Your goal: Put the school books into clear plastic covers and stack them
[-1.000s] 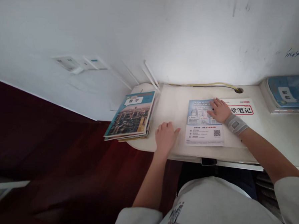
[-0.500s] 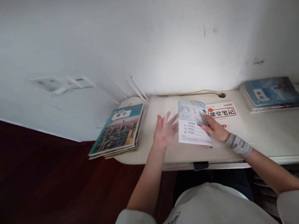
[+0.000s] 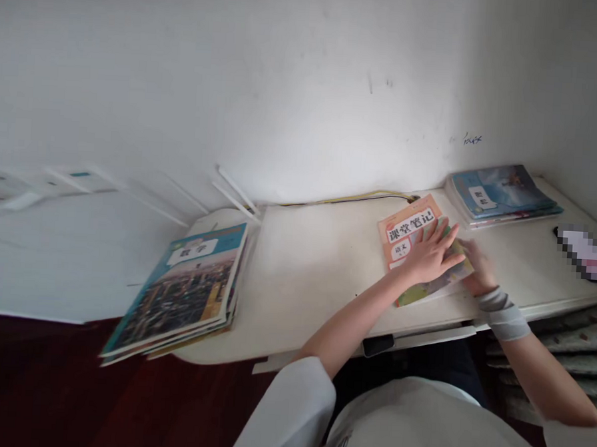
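Note:
An orange-covered notebook with a colourful lower part lies tilted on the white desk. Spread over its cover is my left hand, palm down with the fingers apart. My right hand, with a grey band at the wrist, is at the notebook's right edge; its fingers are blurred and partly hidden, so their grip cannot be made out.
A stack of books with a city cover overhangs the desk's left end. Blue-covered books are stacked at the back right, near a phone. A yellow cable runs along the wall.
The notebook now shows its orange cover instead of white pages. My left hand has moved right onto it, and my right hand has shifted to its right edge. The view has turned right.

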`<action>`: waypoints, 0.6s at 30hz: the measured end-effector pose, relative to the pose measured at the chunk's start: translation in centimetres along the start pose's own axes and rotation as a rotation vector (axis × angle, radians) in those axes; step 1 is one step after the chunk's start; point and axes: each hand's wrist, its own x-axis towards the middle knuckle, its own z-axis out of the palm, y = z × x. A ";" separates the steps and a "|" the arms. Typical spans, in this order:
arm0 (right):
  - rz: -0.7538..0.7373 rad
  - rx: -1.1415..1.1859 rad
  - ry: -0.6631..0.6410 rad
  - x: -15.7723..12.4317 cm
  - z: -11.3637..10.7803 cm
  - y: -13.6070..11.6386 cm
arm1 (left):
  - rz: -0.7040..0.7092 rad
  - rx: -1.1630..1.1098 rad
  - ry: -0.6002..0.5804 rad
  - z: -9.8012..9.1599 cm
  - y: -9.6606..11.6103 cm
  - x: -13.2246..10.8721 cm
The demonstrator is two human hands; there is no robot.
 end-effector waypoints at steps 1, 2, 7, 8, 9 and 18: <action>0.045 0.030 0.095 -0.3 -1.1 0.5 | 0.004 -0.010 -0.020 0.8 -0.3 0.6; 0.091 0.060 0.212 -0.7 -2.0 0.9 | 0.026 -0.016 -0.055 1.4 -0.8 1.2; -0.014 -0.129 0.339 -4.6 -3.3 -0.5 | 0.110 0.019 -0.168 2.1 -4.7 2.9; -0.091 -0.216 0.242 -5.5 -2.9 -1.2 | 0.016 0.058 -0.133 1.7 -5.7 3.0; -0.156 -0.309 0.151 -6.3 -2.4 -1.8 | -0.111 0.110 -0.093 1.1 -6.6 3.0; -0.197 -0.834 -0.081 -7.5 -0.3 -1.0 | -0.578 0.313 -0.138 -3.2 -11.8 -1.0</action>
